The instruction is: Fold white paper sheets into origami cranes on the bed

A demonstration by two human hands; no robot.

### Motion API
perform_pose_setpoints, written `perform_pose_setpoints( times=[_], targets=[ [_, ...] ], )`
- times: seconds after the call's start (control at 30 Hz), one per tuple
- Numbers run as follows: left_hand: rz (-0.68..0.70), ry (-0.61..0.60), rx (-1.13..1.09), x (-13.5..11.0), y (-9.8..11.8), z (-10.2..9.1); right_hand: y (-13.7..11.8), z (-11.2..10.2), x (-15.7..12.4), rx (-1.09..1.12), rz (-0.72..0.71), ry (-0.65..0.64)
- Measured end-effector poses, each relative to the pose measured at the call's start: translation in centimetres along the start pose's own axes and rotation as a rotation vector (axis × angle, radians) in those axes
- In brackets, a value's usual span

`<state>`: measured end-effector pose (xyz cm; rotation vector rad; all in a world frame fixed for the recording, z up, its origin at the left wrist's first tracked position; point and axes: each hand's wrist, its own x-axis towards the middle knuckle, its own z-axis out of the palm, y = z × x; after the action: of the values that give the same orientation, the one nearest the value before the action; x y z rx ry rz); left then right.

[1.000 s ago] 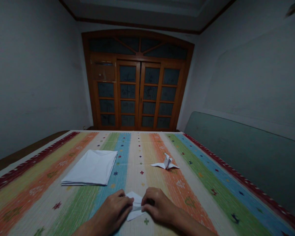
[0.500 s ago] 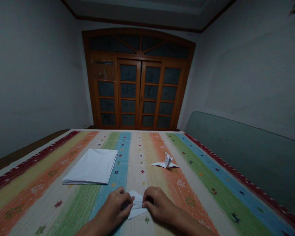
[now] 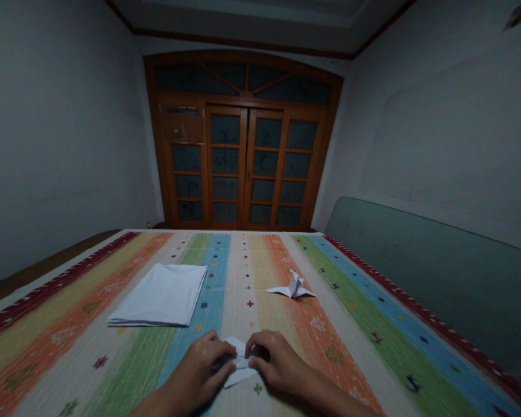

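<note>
White folded paper [image 3: 241, 377] front and centre, down on the near part of the striped cloth [image 3: 234, 278], right between two bare hands! Left hand [image 3: 203, 364] in from one side, thumb and forefinger clamped on the paper's left part, knuckles bent, forearm low in the view. Right hand [image 3: 278, 362] in from the other, forefinger curled over, thumb tucked in below, clamped on the paper's right part. Fingertips of both hands near each other, just a narrow strip of white between. One pointed flap poking out on the far side, a broader corner jutting out on the near side, beneath the thumbs. Small creases in the middle, too shadowed for any count of layers. Over to the left, beyond the left hand and well apart from it: a stack of white sheets [image 3: 160, 295], flat, layered edges showing along the near side. Out to the right, past the right hand: a paper bird [image 3: 294, 286], wings spread, points up, across the orange and yellow stripes. Further back, a wooden door [image 3: 246, 145] with dark glass panes; along the right, a dull green board [image 3: 425, 284] below the pale wall [image 3: 451, 133].
</note>
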<state>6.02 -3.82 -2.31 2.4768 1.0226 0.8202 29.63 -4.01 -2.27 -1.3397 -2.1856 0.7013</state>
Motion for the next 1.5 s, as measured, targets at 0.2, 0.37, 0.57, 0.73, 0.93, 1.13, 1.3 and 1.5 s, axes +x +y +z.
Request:
perform_pose_setpoints(
  times=[0.2,0.37,0.57,0.73,0.93,1.13,1.3,1.5],
  targets=[
    [0.121,-0.050,0.017,0.2,-0.4,0.2,0.4,0.3,0.0,0.007,0.001,0.006],
    [0.224,-0.079,0.096,0.3,-0.3,-0.2,0.9,0.5,0.1,0.005,0.012,0.036],
    [0.306,-0.101,0.139,0.1,-0.2,-2.0,0.7,-0.4,0.5,-0.023,0.042,0.011],
    [0.354,-0.076,0.072,0.0,-0.9,-3.1,0.4,-1.4,0.6,-0.038,0.074,-0.048],
    [0.322,-0.093,0.045,0.1,-1.2,-3.4,0.5,-2.0,0.7,-0.060,0.066,-0.099],
    [0.330,-0.064,-0.006,0.1,-1.6,-3.2,1.6,-2.4,1.0,-0.004,0.008,-0.151],
    [0.331,-0.050,-0.006,-0.2,-1.7,-3.0,1.7,-2.6,1.2,0.022,-0.011,-0.178],
    [0.285,-0.121,0.027,-0.3,-0.5,-3.2,1.4,-2.7,0.9,-0.013,-0.020,-0.159]
  ],
)
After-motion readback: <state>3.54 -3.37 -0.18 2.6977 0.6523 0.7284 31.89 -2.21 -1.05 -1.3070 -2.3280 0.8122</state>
